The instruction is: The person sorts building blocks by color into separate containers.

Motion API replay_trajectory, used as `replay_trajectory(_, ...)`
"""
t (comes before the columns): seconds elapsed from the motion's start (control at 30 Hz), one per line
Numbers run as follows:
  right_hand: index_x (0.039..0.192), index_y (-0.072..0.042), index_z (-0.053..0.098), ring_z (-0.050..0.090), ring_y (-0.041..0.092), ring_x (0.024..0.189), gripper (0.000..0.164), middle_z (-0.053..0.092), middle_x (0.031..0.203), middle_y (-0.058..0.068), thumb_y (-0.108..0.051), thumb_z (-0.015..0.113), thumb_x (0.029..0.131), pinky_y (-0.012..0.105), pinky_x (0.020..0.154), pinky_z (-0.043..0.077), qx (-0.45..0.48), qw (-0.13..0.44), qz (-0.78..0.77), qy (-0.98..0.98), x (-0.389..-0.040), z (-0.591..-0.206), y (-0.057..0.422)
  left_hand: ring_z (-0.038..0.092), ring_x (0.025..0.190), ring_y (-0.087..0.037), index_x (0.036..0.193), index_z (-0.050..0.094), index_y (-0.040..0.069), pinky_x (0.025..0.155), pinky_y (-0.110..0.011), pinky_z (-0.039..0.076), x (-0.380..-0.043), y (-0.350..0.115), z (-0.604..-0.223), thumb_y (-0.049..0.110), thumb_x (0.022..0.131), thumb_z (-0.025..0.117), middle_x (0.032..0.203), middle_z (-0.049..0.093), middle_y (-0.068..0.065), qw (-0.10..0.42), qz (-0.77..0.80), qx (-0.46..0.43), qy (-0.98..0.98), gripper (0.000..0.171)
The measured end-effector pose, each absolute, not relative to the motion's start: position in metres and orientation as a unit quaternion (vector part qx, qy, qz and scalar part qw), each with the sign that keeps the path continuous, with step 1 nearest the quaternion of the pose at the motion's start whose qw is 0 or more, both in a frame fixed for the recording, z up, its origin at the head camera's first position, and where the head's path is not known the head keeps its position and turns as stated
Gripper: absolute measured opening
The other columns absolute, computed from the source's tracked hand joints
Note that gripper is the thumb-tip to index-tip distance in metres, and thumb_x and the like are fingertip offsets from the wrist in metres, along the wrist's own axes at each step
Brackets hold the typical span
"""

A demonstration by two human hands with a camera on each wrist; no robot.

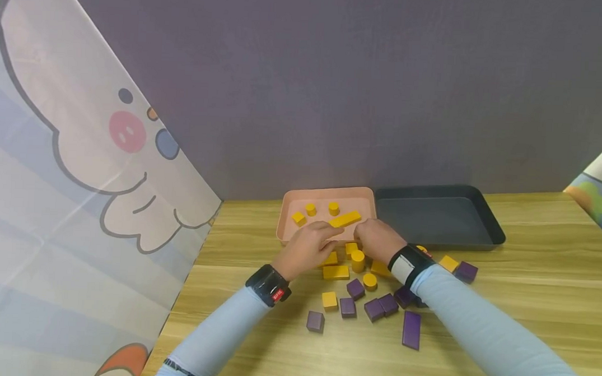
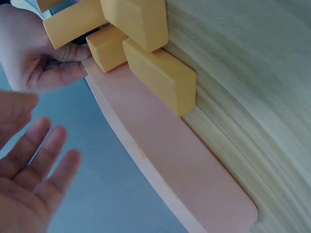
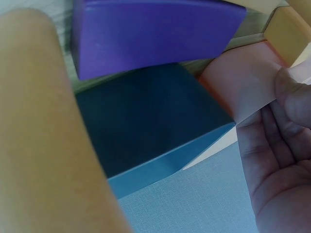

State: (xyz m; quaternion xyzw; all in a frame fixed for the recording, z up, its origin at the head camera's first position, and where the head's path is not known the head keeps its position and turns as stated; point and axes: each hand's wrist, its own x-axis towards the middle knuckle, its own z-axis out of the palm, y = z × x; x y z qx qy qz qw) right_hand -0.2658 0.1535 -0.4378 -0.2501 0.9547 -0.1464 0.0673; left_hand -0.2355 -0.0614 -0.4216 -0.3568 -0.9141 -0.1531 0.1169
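A pink tray (image 1: 351,201) stands against the back wall. Inside it lie a long yellow block (image 1: 346,218), two yellow cylinders and a small yellow block (image 1: 298,218). Over the tray's front side, close to the long block, is my left hand (image 1: 305,247); the left wrist view shows its fingers (image 2: 51,170) spread and holding nothing. My right hand (image 1: 379,241) pinches the tray's front wall near its right corner. In the right wrist view, the thumb of that hand (image 3: 286,170) presses the wall's outer face, with fingers behind it.
Right of the pink tray stands a dark tray (image 1: 426,216). On the wooden table before them lie several yellow blocks (image 1: 336,272), a yellow cylinder (image 1: 358,261) and several purple blocks (image 1: 411,330). A grey wall (image 1: 335,88) rises behind; a printed cloth (image 1: 52,227) hangs at left.
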Motion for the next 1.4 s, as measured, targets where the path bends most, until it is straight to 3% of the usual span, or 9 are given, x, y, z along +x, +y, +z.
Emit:
replay_trajectory(0.13,0.096,-0.010,0.082,0.059,0.016,0.068,0.011,0.075,0.082,0.000,-0.003,0.080,0.088,0.034,0.079,0.063,-0.237,0.082,-0.150,0.956,-0.266,-0.437,0.153,0.067,0.094,-0.011,0.133,0.072,0.018,0.077,-0.021,0.056,-0.226,-0.067,-0.419,0.012,0.096,0.071,0.117,0.077,0.001,0.057,-0.141,-0.356,-0.922,0.037)
replay_trajectory(0.3,0.097,-0.010,0.082,0.058,0.016,0.068,0.011,0.075,0.083,0.001,-0.004,0.081,0.088,0.034,0.080,0.063,-0.238,0.080,-0.147,0.957,-0.266,-0.437,0.153,0.068,0.115,-0.014,0.140,0.067,0.021,0.095,-0.028,0.058,-0.224,-0.070,-0.419,0.007,0.092,0.074,0.130,0.074,0.002,-0.026,-0.129,-0.352,-0.927,0.051)
replay_trajectory(0.47,0.099,-0.010,0.082,0.058,0.016,0.069,0.012,0.075,0.083,0.000,-0.005,0.081,0.088,0.034,0.080,0.062,-0.235,0.082,-0.149,0.957,-0.267,-0.438,0.153,0.068,0.118,-0.017,0.147,0.061,0.020,0.100,-0.029,0.057,-0.227,-0.070,-0.422,-0.004,0.085,0.074,0.134,0.072,-0.001,-0.079,-0.122,-0.350,-0.925,0.069)
replay_trajectory(0.67,0.098,-0.010,0.082,0.058,0.017,0.069,0.011,0.075,0.083,0.001,-0.005,0.081,0.088,0.034,0.079,0.062,-0.238,0.081,-0.149,0.956,-0.266,-0.437,0.153,0.067,0.111,-0.015,0.147,0.061,0.018,0.095,-0.027,0.058,-0.229,-0.067,-0.423,-0.011,0.078,0.076,0.128,0.073,-0.002,-0.072,-0.105,-0.364,-0.922,0.076)
replay_trajectory(0.87,0.097,-0.009,0.082,0.058,0.017,0.069,0.011,0.075,0.084,0.002,-0.005,0.081,0.088,0.034,0.079,0.062,-0.241,0.082,-0.146,0.956,-0.266,-0.436,0.153,0.065,0.110,-0.017,0.141,0.066,0.017,0.097,-0.029,0.058,-0.225,-0.065,-0.425,-0.012,0.076,0.080,0.124,0.074,-0.003,-0.049,-0.093,-0.365,-0.925,0.073)
replay_trajectory(1.03,0.097,-0.009,0.082,0.058,0.016,0.069,0.010,0.076,0.084,0.001,-0.005,0.081,0.087,0.035,0.080,0.063,-0.246,0.076,-0.143,0.956,-0.266,-0.435,0.152,0.063,0.120,-0.020,0.138,0.068,0.017,0.105,-0.032,0.056,-0.223,-0.063,-0.427,-0.009,0.079,0.081,0.134,0.071,-0.003,-0.064,-0.092,-0.349,-0.930,0.066)
replay_trajectory(1.27,0.096,-0.009,0.082,0.058,0.017,0.068,0.009,0.075,0.083,0.001,-0.004,0.081,0.088,0.035,0.079,0.061,-0.252,0.070,-0.137,0.955,-0.266,-0.435,0.152,0.063,0.131,-0.020,0.146,0.062,0.017,0.109,-0.033,0.055,-0.226,-0.062,-0.431,-0.015,0.081,0.074,0.150,0.062,-0.002,-0.109,-0.103,-0.342,-0.928,0.074)
replay_trajectory(1.4,0.096,-0.010,0.082,0.057,0.017,0.069,0.009,0.075,0.082,0.000,-0.005,0.081,0.088,0.034,0.079,0.060,-0.246,0.073,-0.135,0.957,-0.266,-0.436,0.152,0.068,0.105,-0.014,0.140,0.067,0.016,0.091,-0.022,0.059,-0.229,-0.063,-0.432,-0.017,0.082,0.069,0.140,0.069,-0.001,-0.131,-0.126,-0.341,-0.922,0.067)
